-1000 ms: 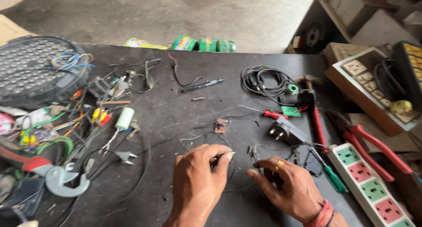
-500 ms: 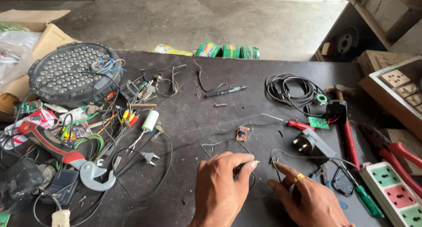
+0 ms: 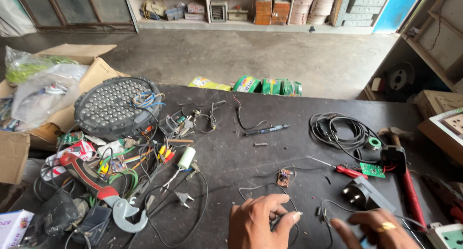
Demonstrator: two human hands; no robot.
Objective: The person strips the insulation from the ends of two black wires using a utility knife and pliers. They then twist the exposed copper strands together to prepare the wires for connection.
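My left hand (image 3: 258,223) pinches a thin black wire (image 3: 251,185) at the counter's (image 3: 299,109) near edge; my right hand (image 3: 374,228) hovers half-open beside it. Open counter lies ahead toward one small circuit board (image 3: 284,177) and one black plug (image 3: 359,193).

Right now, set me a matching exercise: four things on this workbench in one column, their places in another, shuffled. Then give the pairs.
Things:
1. round lamp
2. hammer
3. small circuit board
4. coiled black cable

Places:
A. right side of the bench, red handle pointing toward the near edge
B. far right part of the bench, beside the hammer's head
C. far left of the bench, next to a cardboard box
D. just beyond the left hand, near the middle

Pairs: 1-C, 2-A, 3-D, 4-B
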